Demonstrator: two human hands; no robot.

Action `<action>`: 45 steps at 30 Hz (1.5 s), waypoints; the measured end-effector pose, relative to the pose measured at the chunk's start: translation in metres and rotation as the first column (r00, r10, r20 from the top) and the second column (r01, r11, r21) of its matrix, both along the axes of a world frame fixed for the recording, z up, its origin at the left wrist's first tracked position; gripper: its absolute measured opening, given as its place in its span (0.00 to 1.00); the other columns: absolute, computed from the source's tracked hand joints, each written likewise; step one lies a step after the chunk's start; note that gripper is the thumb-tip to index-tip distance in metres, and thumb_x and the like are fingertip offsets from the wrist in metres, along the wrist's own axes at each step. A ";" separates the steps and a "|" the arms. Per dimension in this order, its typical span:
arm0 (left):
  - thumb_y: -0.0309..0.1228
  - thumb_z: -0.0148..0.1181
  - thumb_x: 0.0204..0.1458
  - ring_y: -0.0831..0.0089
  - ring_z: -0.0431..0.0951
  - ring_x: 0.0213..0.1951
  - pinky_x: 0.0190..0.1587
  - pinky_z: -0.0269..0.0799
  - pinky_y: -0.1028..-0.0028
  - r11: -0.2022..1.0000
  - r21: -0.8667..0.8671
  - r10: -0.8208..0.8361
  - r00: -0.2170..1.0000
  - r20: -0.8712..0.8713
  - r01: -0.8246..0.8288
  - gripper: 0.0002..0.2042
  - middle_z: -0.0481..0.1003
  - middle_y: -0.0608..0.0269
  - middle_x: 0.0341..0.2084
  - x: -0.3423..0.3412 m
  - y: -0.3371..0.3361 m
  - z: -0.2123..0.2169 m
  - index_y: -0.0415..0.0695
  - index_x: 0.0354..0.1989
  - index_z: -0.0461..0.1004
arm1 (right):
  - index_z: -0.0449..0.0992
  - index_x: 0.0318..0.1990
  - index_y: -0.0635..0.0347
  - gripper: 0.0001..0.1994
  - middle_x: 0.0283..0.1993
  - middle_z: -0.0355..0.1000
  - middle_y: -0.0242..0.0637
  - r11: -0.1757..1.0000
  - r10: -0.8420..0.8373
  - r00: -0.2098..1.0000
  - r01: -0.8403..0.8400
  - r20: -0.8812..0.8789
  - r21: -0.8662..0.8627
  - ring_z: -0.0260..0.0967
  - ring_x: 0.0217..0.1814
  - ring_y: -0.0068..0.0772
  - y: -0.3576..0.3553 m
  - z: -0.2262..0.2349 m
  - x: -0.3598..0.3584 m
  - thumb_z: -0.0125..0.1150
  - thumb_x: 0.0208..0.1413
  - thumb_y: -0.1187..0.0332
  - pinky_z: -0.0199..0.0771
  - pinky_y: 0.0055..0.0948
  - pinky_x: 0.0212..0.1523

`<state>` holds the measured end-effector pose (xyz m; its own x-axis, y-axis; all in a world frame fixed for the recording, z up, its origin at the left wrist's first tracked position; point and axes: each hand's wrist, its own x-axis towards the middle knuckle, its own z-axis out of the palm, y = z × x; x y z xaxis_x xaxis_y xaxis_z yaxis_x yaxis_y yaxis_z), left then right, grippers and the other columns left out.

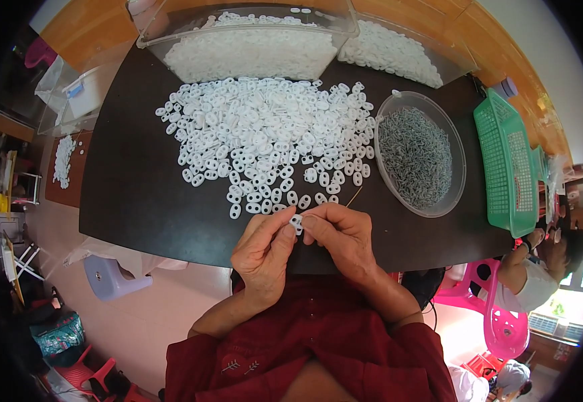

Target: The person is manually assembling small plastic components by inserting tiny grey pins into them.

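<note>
In the head view, a small white two-holed piece (pixel 297 225) was found pinched between the fingertips of the left hand (pixel 263 258) and the right hand (pixel 346 240), over the near part of a dark table (pixel 144 208). Both hands were drawn narrow, thumbs and forefingers meeting at the piece; whether a second piece sat within the grip could not be told. A pile of like white pieces (pixel 258 127) began just beyond the fingertips, lying between the hands and a clear bin (pixel 354 31) at the far side. A second clear bin (pixel 457 57) stood to its right. Right of the pile stood a round tub (pixel 464 167) of grey screw-like parts (pixel 415 157), with a green basket (pixel 502 157) further right. A thin stick (pixel 354 195) lay near the right hand, between pile and tub.
</note>
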<state>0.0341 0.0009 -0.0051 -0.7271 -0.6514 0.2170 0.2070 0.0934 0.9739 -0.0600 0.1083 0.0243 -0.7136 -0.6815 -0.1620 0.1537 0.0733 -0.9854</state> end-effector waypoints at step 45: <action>0.24 0.57 0.54 0.80 0.69 0.26 0.29 0.66 0.83 0.992 0.127 0.011 0.980 -0.200 0.015 0.09 0.70 0.62 0.28 -0.001 0.003 -0.013 0.32 0.42 0.74 | 0.72 0.43 0.72 0.17 0.28 0.68 0.39 0.979 -0.148 0.468 -0.053 -0.871 -0.195 0.61 0.23 0.33 -0.010 -0.021 0.001 0.65 0.42 0.79 0.60 0.27 0.22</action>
